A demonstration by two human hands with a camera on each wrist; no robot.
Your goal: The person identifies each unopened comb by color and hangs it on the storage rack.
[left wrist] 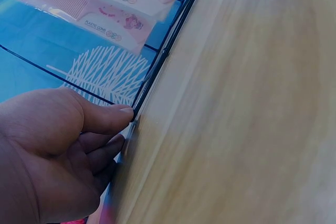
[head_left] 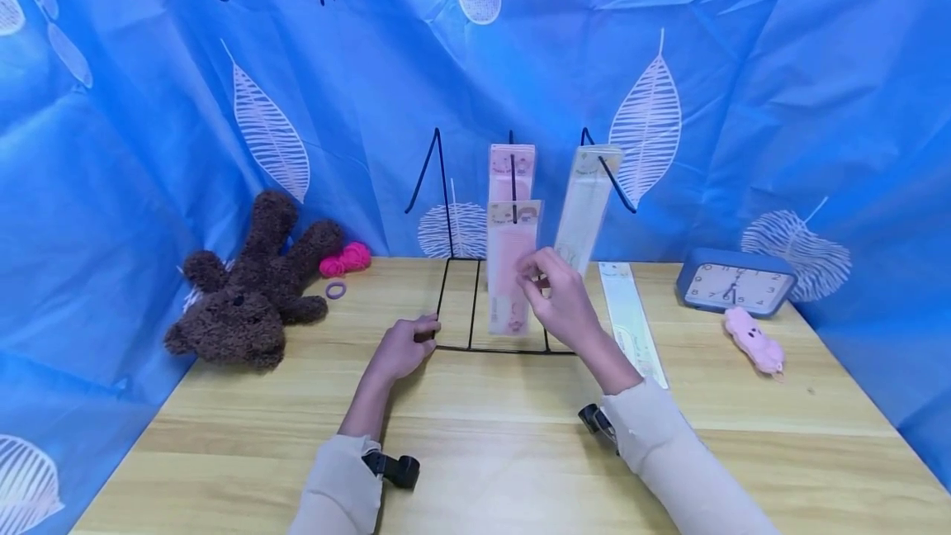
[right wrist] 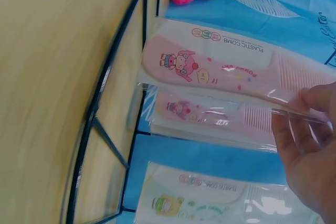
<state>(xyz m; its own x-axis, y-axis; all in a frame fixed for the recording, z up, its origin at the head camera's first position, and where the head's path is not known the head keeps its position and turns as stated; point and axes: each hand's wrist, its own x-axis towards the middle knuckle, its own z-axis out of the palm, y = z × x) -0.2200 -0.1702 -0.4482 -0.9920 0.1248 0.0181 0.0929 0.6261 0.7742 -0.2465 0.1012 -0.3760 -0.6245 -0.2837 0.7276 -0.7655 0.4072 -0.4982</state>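
A black wire rack (head_left: 490,351) with several upright hooks stands on the table. At its front left corner, my left hand (head_left: 404,347) holds the frame between thumb and fingers, its thumb (left wrist: 113,118) on the wire. My right hand (head_left: 557,291) pinches the edge of a packaged pink plastic comb (right wrist: 231,72), whose top is at the tip of the middle hook. Behind it, more packaged pink combs (right wrist: 210,116) hang on the same hook. Green packaged combs (head_left: 583,205) hang on the right hook. Another green packaged comb (head_left: 631,324) lies on the table right of the rack.
Left of the rack are a brown teddy bear (head_left: 245,304), pink yarn (head_left: 347,259) and a purple ring (head_left: 336,290). A blue clock (head_left: 735,281) and a pink plush toy (head_left: 754,341) are at the right. A blue patterned cloth (head_left: 357,106) hangs behind the table.
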